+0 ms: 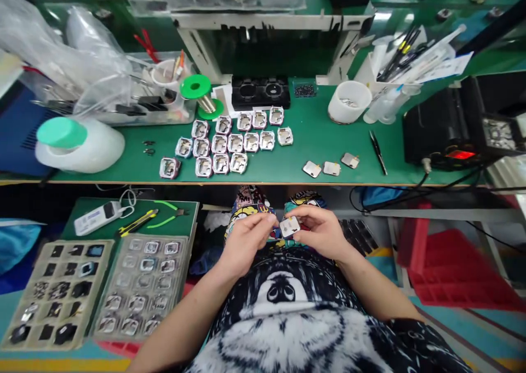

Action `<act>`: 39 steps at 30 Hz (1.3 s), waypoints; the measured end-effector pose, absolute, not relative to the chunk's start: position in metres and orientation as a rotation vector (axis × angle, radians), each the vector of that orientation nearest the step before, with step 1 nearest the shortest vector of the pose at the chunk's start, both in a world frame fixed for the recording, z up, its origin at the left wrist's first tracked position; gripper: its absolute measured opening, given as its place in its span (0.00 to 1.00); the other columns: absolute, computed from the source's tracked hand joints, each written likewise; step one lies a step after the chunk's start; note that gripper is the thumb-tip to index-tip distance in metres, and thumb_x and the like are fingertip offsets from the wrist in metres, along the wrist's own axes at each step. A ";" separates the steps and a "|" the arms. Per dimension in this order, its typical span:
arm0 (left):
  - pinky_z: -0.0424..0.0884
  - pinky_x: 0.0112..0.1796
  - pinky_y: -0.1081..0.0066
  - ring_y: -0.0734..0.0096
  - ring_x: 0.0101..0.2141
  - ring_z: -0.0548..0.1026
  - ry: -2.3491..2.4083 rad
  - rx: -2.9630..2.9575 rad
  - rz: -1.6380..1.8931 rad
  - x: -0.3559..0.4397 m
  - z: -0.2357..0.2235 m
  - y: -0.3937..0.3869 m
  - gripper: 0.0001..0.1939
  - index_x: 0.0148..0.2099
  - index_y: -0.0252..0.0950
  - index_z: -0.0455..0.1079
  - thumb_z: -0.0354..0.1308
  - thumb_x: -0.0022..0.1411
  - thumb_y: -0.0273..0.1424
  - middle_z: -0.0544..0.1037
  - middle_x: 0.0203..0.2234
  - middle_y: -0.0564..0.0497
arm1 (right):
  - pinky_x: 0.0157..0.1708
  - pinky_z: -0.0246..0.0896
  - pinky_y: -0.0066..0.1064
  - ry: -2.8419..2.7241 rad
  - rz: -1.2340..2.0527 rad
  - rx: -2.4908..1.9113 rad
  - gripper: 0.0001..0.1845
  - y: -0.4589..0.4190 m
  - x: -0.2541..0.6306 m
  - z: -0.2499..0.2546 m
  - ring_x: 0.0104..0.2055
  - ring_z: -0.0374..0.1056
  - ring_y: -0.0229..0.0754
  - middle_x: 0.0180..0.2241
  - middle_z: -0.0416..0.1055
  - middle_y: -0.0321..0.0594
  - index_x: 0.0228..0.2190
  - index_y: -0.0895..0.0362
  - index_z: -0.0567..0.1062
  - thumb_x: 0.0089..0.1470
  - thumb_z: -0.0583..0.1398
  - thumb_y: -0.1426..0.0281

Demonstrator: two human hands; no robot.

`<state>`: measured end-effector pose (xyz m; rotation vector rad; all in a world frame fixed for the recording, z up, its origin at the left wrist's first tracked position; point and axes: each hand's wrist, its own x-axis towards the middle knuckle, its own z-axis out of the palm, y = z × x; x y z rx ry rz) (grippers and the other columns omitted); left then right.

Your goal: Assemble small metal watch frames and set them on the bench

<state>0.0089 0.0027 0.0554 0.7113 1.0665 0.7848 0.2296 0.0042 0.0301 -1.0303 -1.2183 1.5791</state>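
Observation:
Above my lap, my right hand (pixel 322 230) grips a small silver rounded-square watch part (pixel 290 227) by its edges, between thumb and fingers. The part's flat metal face is turned up, with a dark edge around it. Close to its left side, my left hand (pixel 251 240) is closed with thumb and forefinger pinched; whatever is in the pinch is too small to make out. Three similar flat parts (pixel 331 168) lie near the bench's front edge. Left of them, several open metal watch cases (pixel 221 143) lie in loose rows on the green bench top (pixel 263 171).
Tweezers (pixel 377 153) lie near a black device (pixel 438 126) with a red display. A white cup (pixel 349 102), solder spool (pixel 202 95) and white bottle (pixel 80 144) stand behind or beside the cases. Lower left are compartment trays (pixel 142 285), a cutter knife (pixel 138 223) and green-handled pliers (pixel 166 215).

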 end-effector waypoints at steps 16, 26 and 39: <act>0.61 0.31 0.70 0.71 0.27 0.67 1.109 1.515 0.739 0.008 0.074 0.004 0.06 0.46 0.41 0.84 0.66 0.72 0.33 0.69 0.25 0.54 | 0.40 0.71 0.34 -1.171 1.739 -0.942 0.22 0.005 0.236 0.025 0.37 0.74 0.40 0.38 0.79 0.38 0.47 0.53 0.83 0.52 0.77 0.62; 0.66 0.40 0.68 0.67 0.36 0.72 0.980 1.792 0.705 0.009 0.075 0.003 0.09 0.45 0.40 0.76 0.55 0.79 0.28 0.75 0.34 0.51 | 0.41 0.72 0.32 -1.182 1.817 -0.832 0.21 0.004 0.236 0.020 0.37 0.74 0.39 0.36 0.79 0.38 0.47 0.55 0.83 0.54 0.76 0.62; 0.64 0.38 0.69 0.71 0.34 0.69 1.144 1.675 0.963 0.026 0.061 -0.010 0.07 0.43 0.40 0.72 0.56 0.79 0.27 0.71 0.32 0.55 | 0.41 0.75 0.28 -0.991 1.852 -0.783 0.22 -0.002 0.225 0.015 0.38 0.77 0.37 0.38 0.81 0.38 0.48 0.54 0.82 0.53 0.77 0.65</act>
